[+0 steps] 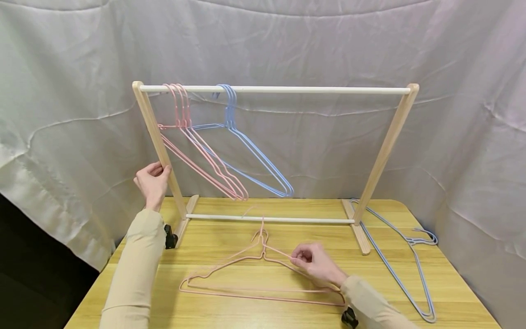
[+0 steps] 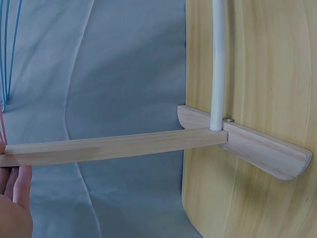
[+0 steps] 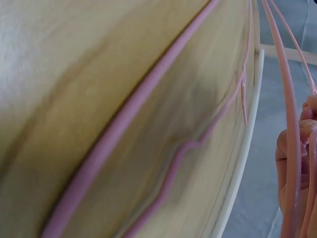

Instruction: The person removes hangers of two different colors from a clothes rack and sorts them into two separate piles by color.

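My left hand [image 1: 153, 183] grips the left wooden upright [image 1: 158, 132] of a clothes rack between thumb and fingers; the left wrist view shows the fingers at the upright's edge. My right hand [image 1: 316, 262] pinches one shoulder of a pink clothes hanger [image 1: 279, 251], raised off the table with its hook toward the rack. Beneath it, a second pink hanger [image 1: 263, 298] lies flat on the table. In the right wrist view the raised hanger [image 3: 290, 99] passes in front of the fingers, while the lying one [image 3: 153, 79] crosses the wood.
Several pink hangers [image 1: 211, 160] hang at the left of the white top rail [image 1: 320, 90], with several blue hangers [image 1: 263, 157] beside them. Blue-grey hangers [image 1: 390, 265] lie at the table's right side, partly by the rack's foot [image 1: 359, 233]. A lower white bar [image 1: 296, 220] spans the rack.
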Tool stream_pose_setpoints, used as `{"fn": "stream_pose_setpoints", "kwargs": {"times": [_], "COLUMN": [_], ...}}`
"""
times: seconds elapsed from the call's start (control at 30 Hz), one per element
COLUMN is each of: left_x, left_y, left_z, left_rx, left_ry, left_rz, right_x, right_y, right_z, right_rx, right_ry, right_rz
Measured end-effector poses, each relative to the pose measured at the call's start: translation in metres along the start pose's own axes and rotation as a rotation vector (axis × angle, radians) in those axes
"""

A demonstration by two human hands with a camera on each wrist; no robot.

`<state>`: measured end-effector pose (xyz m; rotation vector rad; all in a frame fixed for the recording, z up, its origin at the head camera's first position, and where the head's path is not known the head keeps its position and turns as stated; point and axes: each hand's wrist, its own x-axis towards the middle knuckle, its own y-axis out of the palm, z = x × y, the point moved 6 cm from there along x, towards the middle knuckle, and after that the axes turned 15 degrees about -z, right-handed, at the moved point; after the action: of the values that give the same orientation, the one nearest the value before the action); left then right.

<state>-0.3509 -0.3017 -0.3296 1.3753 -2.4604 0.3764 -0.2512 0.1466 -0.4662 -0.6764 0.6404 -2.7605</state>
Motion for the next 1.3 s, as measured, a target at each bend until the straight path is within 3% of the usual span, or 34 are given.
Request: {"fn": "stream_pose_setpoints", "kwargs": {"times": [0.17, 0.37, 0.8, 1.3], "left_x": [0.0, 0.0, 0.0, -0.001], "left_y": [0.0, 0.0, -0.001, -0.001], "left_z": [0.0, -0.002, -0.003, -0.002], "left_rx": [0.014, -0.029, -0.025, 0.002], "left_ry": [0.015, -0.001, -0.011, -0.004], "left_rz": [-0.007, 0.008, 0.022, 0.005], "right_x": [-0.003, -0.006, -0.01, -0.011], "right_y": [0.006, 0.01, 0.016, 0.018], "right_z": [-0.008, -0.013, -0.02, -0.022], "right_rx": [-0.046, -0.11, -0.14, -0.238], "right_ry": [0.088, 0.127, 0.11, 0.092], "right_rz": [0.015, 0.034, 0.089, 0.078]}}
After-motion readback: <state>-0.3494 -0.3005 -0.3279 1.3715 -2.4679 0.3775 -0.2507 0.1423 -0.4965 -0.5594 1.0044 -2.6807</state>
